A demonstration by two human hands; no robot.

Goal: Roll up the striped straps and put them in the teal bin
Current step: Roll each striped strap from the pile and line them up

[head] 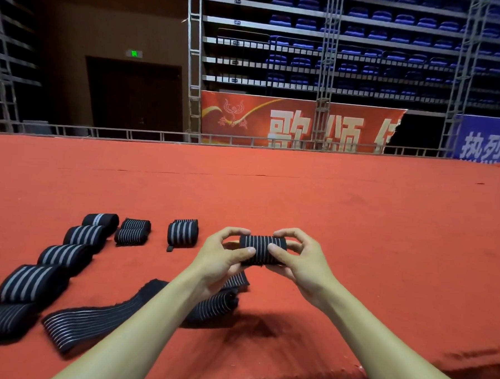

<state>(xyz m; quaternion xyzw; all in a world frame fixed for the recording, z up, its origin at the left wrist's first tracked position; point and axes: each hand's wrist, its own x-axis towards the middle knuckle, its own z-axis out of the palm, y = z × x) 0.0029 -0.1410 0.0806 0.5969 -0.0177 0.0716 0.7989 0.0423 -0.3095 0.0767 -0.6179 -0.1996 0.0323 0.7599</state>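
Roll: black elastic strap with grey stripes [261,250], half rolled, above red carpet [357,224].
Hands: left hand [221,263] and right hand [302,264] both pinch its ends.
Risk: loose tail [216,303] may unwind if the grip relaxes.
Bin: not visible.

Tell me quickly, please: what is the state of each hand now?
Left hand: closed, holding the left end of the striped strap roll.
Right hand: closed, holding the right end of the same roll.

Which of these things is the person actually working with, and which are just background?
Job: strap roll pinched by left hand and right hand; unrolled strap; finished rolls.
Just there: red carpet, banner, blue seats, metal truss.
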